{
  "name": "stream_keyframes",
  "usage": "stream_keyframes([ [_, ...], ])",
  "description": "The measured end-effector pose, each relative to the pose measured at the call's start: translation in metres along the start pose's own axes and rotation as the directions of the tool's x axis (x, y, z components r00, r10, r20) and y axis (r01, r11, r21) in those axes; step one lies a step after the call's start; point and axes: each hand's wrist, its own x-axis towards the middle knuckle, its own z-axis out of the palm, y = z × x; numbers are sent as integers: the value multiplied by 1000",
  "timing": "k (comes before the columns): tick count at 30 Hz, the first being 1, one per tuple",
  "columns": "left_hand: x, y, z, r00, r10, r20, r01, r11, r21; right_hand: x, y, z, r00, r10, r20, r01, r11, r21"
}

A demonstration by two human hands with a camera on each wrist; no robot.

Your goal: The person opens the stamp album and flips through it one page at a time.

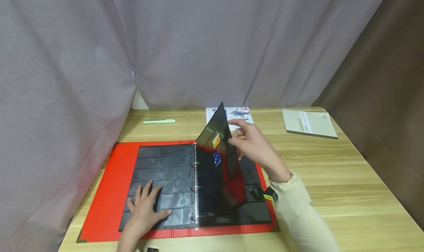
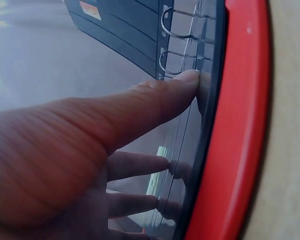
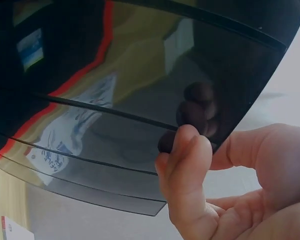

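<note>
A red ring binder [image 1: 110, 178] lies spread on the table, with metal rings [image 1: 196, 187] down its middle. My right hand [image 1: 253, 143] pinches the outer edge of a black pocket page [image 1: 207, 185], which stands raised from the right side. A yellow stamp [image 1: 216, 141] and a blue stamp [image 1: 216, 158] sit in this page's pockets. In the right wrist view, thumb and fingers [image 3: 187, 175] grip the glossy sheet, which mirrors the surroundings. My left hand [image 1: 144, 209] rests with fingers spread on the left black page [image 1: 165, 172]; its thumb [image 2: 155, 100] points toward the rings.
A pale green pen [image 1: 159, 121] lies behind the binder at the left. A printed white sheet [image 1: 240, 114] is partly hidden behind the raised page. A light book [image 1: 309, 123] lies at the back right. Grey curtain [image 1: 212, 45] hangs along the table's rear.
</note>
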Motion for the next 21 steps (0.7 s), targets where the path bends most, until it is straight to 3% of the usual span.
stream_keyframes([
  [10,1,2,2,1000,-4,-1,4,1000,10,8,-11,8,1000,30,10,-30,998,58],
  [21,3,6,-1,1000,-7,-1,7,999,32,14,-23,20,1000,20,5,-20,999,27],
])
